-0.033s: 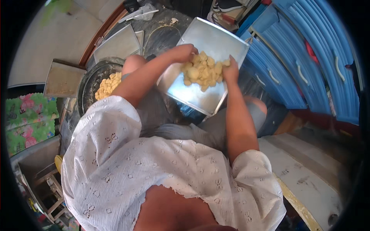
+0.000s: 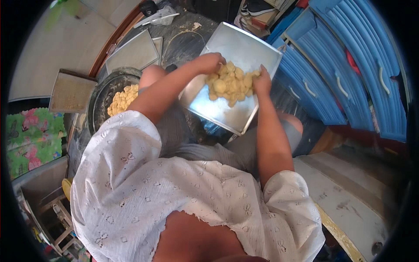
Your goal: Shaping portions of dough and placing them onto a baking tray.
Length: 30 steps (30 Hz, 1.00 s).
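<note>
A shallow silver metal tray (image 2: 243, 41) lies tilted across my lap, with a heap of pale yellow dough pieces (image 2: 231, 85) on its middle. My left hand (image 2: 211, 63) is curled at the heap's upper left edge; its fingertips are partly hidden, so what they pinch cannot be made out. At the heap's right edge my right hand (image 2: 262, 82) is closed, thumb and finger on a small dough piece (image 2: 255, 73). Beside my left knee a dark round basin (image 2: 97, 102) holds more yellow dough pieces (image 2: 121, 100), partly behind my left forearm.
Flat metal trays (image 2: 133, 51) lie on the floor at the far left, near a plastic bag (image 2: 165, 16). A blue drawer unit (image 2: 325, 74) stands close on the right. A brownish board (image 2: 72, 91) and a green floral cloth (image 2: 35, 142) are at the left.
</note>
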### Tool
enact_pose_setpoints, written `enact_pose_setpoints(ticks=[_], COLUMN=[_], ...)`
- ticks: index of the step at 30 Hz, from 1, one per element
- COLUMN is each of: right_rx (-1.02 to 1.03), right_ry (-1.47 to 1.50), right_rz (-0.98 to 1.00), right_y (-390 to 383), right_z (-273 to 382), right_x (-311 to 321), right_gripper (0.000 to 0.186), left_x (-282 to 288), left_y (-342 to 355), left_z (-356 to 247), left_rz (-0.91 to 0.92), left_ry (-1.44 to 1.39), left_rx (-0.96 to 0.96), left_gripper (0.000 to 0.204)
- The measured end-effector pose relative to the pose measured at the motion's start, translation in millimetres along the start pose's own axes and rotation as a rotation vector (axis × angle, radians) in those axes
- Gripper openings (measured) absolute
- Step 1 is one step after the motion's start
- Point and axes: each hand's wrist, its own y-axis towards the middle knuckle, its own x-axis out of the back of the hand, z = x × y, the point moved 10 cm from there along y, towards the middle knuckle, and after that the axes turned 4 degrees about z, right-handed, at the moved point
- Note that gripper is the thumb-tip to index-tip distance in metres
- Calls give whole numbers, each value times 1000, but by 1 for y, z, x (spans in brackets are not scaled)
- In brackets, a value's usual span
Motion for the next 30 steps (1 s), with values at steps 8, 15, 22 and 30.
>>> enact_pose_setpoints(ticks=[8, 15, 22, 30], right_rx=[14, 195, 406, 410], right_ry=[-312, 89, 46, -151], right_rz=[456, 373, -41, 764], right_y=[39, 112, 145, 64], right_z=[-3, 41, 83, 78], right_x=[-30, -41, -62, -128], right_gripper=[31, 26, 35, 43], left_x=[-40, -12, 80, 50], left_y=[40, 86, 112, 125], left_z=[12, 59, 83, 89], left_rz=[-122, -89, -708, -619], left_ry=[-137, -544, -265, -150], left_rx=[-115, -41, 83, 70], left_gripper=[39, 18, 33, 31])
